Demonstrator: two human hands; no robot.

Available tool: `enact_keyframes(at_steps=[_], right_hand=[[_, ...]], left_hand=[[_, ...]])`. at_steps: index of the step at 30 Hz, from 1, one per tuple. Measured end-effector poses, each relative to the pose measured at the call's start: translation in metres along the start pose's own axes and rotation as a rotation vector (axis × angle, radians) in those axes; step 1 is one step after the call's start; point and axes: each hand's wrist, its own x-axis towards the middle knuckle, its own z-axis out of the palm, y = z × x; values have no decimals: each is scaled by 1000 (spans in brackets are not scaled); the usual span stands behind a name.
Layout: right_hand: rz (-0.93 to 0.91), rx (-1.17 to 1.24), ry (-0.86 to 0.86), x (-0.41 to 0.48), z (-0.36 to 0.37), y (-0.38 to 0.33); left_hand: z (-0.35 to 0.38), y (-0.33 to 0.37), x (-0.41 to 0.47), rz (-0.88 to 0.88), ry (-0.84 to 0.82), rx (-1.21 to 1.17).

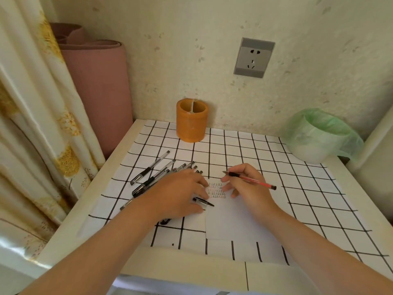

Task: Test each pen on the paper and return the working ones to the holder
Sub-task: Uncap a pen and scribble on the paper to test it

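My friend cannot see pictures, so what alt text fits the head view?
A person's right hand holds a red pen near a scribbled paper; the left hand rests at the paper's edge, by a black cap and loose black pens. An orange holder stands behind.
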Motion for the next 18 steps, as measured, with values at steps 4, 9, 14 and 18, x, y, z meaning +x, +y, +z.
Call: enact_keyframes(at_steps=[4,9,14,18], right_hand=[[-27,-73,18,1,4,1],[-69,-222,-115,-3,9,2],[-152,-337,-229,-8,14,3],[-194,-377,-263,-7,15,3]], left_hand=[[4,-2,-4,49,-1,31],[5,-4,-6,68,23,28],[6,-4,-6,70,44,35],[6,-4,-6,50,24,33]])
